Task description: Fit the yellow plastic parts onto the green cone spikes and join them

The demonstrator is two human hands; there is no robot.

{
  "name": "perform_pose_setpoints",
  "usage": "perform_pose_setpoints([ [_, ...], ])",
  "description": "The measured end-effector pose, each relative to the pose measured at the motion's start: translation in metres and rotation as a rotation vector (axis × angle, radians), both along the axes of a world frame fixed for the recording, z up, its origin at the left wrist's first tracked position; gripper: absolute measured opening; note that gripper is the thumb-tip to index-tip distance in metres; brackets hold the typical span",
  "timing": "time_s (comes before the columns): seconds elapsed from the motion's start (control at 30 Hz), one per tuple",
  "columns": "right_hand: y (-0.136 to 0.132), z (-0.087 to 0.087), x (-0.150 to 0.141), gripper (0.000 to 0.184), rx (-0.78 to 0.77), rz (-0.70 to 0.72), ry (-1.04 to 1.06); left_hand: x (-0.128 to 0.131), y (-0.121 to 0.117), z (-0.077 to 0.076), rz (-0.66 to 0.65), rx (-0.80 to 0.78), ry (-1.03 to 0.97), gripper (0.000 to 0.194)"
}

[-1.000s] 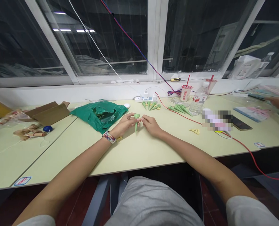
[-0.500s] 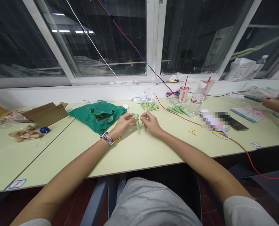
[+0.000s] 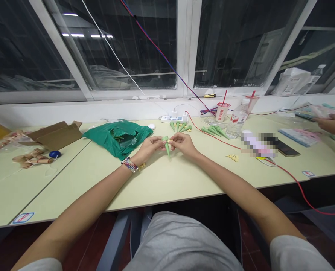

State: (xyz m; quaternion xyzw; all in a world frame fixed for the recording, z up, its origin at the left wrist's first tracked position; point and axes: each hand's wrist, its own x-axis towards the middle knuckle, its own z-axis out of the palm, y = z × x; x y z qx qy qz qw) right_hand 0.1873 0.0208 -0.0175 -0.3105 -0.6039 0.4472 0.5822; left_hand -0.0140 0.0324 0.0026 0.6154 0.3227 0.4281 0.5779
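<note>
My left hand [image 3: 148,148] pinches the top of a green cone-shaped spike [image 3: 166,145], point down, just above the pale yellow table [image 3: 162,177]. Facing it, my right hand [image 3: 183,144] is closed on a small yellowish piece [image 3: 170,140] pressed against the spike's head. A beaded band sits on my left wrist [image 3: 130,164]. More green spikes lie in two groups behind, one group [image 3: 181,126] near the power strip and another [image 3: 216,131] beside the bottle. A small yellow part [image 3: 233,157] lies to the right.
A green plastic bag [image 3: 118,136] lies left of my hands, a cardboard box [image 3: 57,134] and wooden pieces [image 3: 32,157] further left. A water bottle [image 3: 238,118], drink cups [image 3: 222,111], a phone [image 3: 287,148] and a red cable [image 3: 291,177] are at right. Another person's hand [image 3: 332,126] works at far right.
The spike has tilted slightly, its tip now swinging right. My right fingers have closed in on its head with the small yellowish piece. The other person's hand shifted a little.
</note>
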Motion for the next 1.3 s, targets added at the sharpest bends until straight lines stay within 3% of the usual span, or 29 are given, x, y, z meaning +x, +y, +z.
perform_pose_setpoints([
  [0.17, -0.0010, -0.0014, 0.0003, 0.044, 0.005, 0.007, -0.001, -0.0019, 0.0010, -0.0017, -0.036, 0.017, 0.023, 0.037],
  [0.5, -0.0036, 0.0021, 0.0013, 0.045, -0.020, 0.005, -0.049, -0.0006, 0.0013, -0.0015, 0.043, 0.084, 0.083, 0.044],
  [0.93, -0.0015, -0.0017, 0.0051, 0.033, 0.031, 0.028, -0.162, -0.0010, 0.0013, -0.0074, -0.112, -0.036, 0.010, 0.034],
  [1.3, -0.0069, 0.0033, 0.0046, 0.037, -0.003, 0.051, -0.139, -0.0002, -0.0003, -0.0073, -0.104, -0.036, 0.049, 0.040],
])
